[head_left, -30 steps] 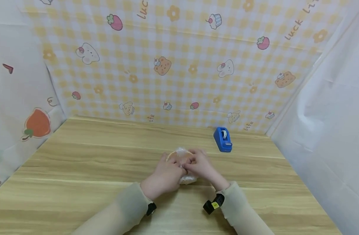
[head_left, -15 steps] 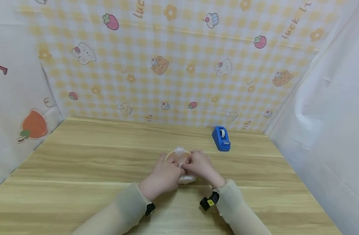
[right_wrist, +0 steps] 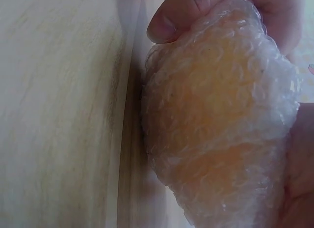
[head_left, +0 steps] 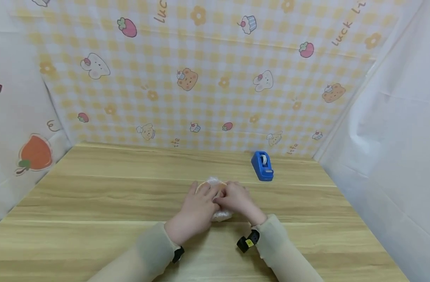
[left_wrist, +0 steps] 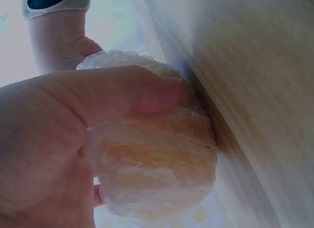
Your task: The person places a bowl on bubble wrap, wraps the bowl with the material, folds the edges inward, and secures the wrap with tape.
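A rounded, pale-orange object in bubble wrap sits low at the wooden table, between both hands. Its kind is hidden by the wrapping, though a curved yellow-orange rim shows at the far side. My left hand spreads its fingers over the top, while its thumb presses along the near side in the left wrist view. From the right, my right hand bends its fingers and thumb in at the top middle, pinching the wrap. In the right wrist view the bubble wrap lies in overlapping folds round the object.
A blue tape dispenser with a white roll stands beyond the right hand, near the back edge of the table. A checked, cartoon-printed sheet hangs behind the table, and whitish sheets close both sides.
My left fingers have straightened and spread flatter over the wrapped top. My right hand stays bent at the middle of it. The head view has shifted slightly, moving the scene a little left.
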`<state>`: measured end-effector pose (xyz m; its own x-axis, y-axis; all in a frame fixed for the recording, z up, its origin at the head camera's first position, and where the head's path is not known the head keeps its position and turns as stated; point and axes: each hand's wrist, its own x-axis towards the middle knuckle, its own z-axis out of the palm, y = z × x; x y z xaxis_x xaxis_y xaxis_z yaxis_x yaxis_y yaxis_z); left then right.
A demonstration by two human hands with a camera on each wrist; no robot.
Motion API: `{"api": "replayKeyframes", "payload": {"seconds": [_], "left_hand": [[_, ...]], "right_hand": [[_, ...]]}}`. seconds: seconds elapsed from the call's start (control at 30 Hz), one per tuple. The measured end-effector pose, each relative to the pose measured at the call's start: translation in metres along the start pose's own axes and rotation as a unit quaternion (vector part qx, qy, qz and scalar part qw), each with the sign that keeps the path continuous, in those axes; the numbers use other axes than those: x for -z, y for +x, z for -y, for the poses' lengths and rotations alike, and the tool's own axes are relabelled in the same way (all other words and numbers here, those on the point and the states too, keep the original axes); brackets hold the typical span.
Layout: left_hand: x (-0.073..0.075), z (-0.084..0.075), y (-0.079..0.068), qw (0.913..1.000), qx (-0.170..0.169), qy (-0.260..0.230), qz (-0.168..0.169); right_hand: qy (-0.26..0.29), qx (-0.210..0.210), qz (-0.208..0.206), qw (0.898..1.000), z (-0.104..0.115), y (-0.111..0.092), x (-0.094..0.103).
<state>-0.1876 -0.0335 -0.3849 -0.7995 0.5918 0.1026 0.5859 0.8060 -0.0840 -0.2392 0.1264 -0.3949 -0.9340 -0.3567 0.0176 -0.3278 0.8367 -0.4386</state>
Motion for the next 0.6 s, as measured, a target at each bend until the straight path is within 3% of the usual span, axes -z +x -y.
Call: {"api": "replayKeyframes", "payload": {"seconds": [0.3, 0.43, 0.6], "left_hand": [[0.002, 0.003, -0.001, 0.9986, 0.005, -0.052, 0.009], [0.004, 0.004, -0.002, 0.9984, 0.005, -0.054, 0.016], [0.005, 0.004, -0.002, 0.998, 0.004, -0.061, 0.019]], "right_hand": [[0.019, 0.006, 0.022, 1.0, 0.002, -0.001, 0.007], [-0.043, -0.016, 0.047, 0.998, 0.009, 0.002, 0.014], [-0.111, -0.06, 0.085, 0.988, 0.017, 0.008, 0.019]]}}
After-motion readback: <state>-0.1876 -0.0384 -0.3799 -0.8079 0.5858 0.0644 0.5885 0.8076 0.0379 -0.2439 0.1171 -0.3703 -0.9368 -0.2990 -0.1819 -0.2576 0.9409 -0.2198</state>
